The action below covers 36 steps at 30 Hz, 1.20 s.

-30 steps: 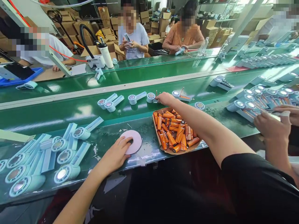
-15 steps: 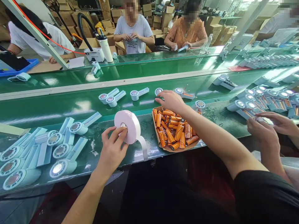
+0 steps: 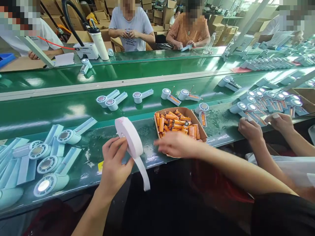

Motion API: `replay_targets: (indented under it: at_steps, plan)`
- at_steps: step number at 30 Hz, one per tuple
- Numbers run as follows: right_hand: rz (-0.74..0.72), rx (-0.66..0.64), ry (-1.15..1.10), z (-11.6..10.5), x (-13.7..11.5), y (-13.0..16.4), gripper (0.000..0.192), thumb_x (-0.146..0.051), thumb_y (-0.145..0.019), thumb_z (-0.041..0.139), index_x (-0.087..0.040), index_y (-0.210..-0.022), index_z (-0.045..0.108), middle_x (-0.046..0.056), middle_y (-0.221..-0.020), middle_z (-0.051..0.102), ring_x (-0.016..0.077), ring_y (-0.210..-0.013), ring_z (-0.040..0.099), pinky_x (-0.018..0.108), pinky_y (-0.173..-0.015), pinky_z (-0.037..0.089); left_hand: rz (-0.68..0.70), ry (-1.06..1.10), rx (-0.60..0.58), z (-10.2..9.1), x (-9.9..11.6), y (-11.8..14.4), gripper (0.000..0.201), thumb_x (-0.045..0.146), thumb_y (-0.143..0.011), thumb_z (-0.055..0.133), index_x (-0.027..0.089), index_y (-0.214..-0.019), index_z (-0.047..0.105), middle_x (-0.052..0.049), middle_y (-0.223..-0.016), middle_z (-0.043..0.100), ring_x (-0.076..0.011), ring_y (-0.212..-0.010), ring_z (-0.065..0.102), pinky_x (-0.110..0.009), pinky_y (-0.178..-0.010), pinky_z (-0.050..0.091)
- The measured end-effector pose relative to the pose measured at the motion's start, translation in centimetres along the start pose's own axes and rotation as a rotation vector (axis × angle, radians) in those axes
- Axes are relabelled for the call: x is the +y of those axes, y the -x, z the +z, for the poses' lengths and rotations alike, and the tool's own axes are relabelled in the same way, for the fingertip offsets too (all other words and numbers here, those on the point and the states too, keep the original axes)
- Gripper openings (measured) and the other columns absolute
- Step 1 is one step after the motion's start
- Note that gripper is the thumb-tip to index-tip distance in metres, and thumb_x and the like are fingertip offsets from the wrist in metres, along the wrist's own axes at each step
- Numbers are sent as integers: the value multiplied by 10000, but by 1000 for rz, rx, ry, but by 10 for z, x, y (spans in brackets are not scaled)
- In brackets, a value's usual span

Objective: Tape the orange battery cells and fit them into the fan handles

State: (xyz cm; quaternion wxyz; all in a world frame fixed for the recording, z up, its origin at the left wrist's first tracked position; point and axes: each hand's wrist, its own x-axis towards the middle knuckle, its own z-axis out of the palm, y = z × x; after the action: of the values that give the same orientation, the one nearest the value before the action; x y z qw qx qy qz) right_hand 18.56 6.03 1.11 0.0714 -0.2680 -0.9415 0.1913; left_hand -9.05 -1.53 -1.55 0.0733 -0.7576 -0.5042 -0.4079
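My left hand [image 3: 116, 160] grips a roll of white tape [image 3: 134, 139] by its core, tilted above the bench edge. The tape's loose end hangs down to the right of the roll. My right hand [image 3: 177, 144] is over the near side of a cardboard box [image 3: 204, 134], right of the tape; motion blurs its fingers. Orange wrapped cylindrical cells [image 3: 172, 122] with wires fill the box. Beyond it, on the green belt, lies a light blue handheld fan housing [image 3: 169, 96] with an orange cell in its handle, beside a similar fan housing [image 3: 188, 95].
Several light blue housings [image 3: 50, 183] crowd the bench at left. Another housing [image 3: 203, 111] lies right of the box. A co-worker's hands [image 3: 251, 129] work near more housings [image 3: 256, 98] at right. Other people sit across the belt [image 3: 81, 109].
My right hand has drawn back from the housing on the belt toward me, over the box. The tape roll has turned, and more of its loose end hangs down. The view has shifted slightly.
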Motion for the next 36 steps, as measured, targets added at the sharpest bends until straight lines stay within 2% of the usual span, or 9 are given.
replay_targets:
  at_steps: [3,6,9,13,20,23,26,29,36]
  plan:
    - [176,101,304,-19,39,-17,421,-137,-1025,537,-215,-1405,701,166,-1486,663,344,-1320,615,543,-1099,510,27,3,-36,9,1,3,555,74,-875,712,291,-1378,622,-80,-1201,713,-314,-1212,599,-495,-1045,554]
    - [115,16,435,-22,59,-31,439,-70,-992,536,-221,-1367,709,127,-1625,549,357,-1459,504,569,-1157,462,59,-7,-82,17,1,5,565,76,-872,698,279,-1392,610,-87,-1206,723,-320,-1216,593,-503,-1033,550]
    - [27,-5,397,-20,64,-29,307,-95,-1004,545,-205,-1184,767,117,-1450,700,312,-1379,583,501,-1171,449,92,-28,-128,21,2,8,506,62,-880,670,246,-1350,629,-99,-1213,733,-320,-1213,576,-489,-1020,543]
    - [177,88,261,-26,62,-10,277,-165,-1004,592,-188,-1237,739,121,-1128,788,289,-1105,700,452,-1019,536,107,-45,-228,20,2,13,477,49,-850,660,222,-1294,686,-99,-1194,752,-318,-1180,572,-479,-1013,532]
    - [293,-11,287,-18,49,1,266,-281,-960,704,-223,-1200,803,162,-1335,708,387,-1364,577,595,-1150,459,113,-79,-304,24,2,15,507,53,-816,629,218,-1285,732,-114,-1177,757,-320,-1122,568,-477,-969,538]
    - [348,143,80,-18,43,6,302,-216,-951,667,-241,-1216,808,115,-1294,769,345,-1316,640,571,-1166,475,123,-90,-300,23,3,16,495,53,-826,627,224,-1278,734,-110,-1178,757,-315,-1108,562,-464,-951,532]
    - [464,349,-351,-19,33,18,382,-375,-940,708,-244,-1290,788,89,-1235,809,315,-1150,751,500,-1026,604,140,-114,-304,17,5,16,474,52,-849,628,233,-1273,735,-99,-1181,759,-305,-1087,554,-436,-924,522]
    - [479,408,-663,-15,16,28,512,-505,-877,772,-215,-1299,789,84,-1151,833,318,-1036,792,458,-885,664,171,-163,-326,10,7,13,470,70,-880,625,249,-1303,726,-93,-1186,762,-295,-1060,564,-440,-928,512]
    - [421,456,-633,3,-21,21,378,-458,-952,697,-234,-1232,818,40,-1096,837,278,-1006,777,392,-927,630,269,-222,-319,4,15,5,478,53,-921,639,260,-1345,713,-62,-1189,785,-264,-1002,566,-404,-945,498]
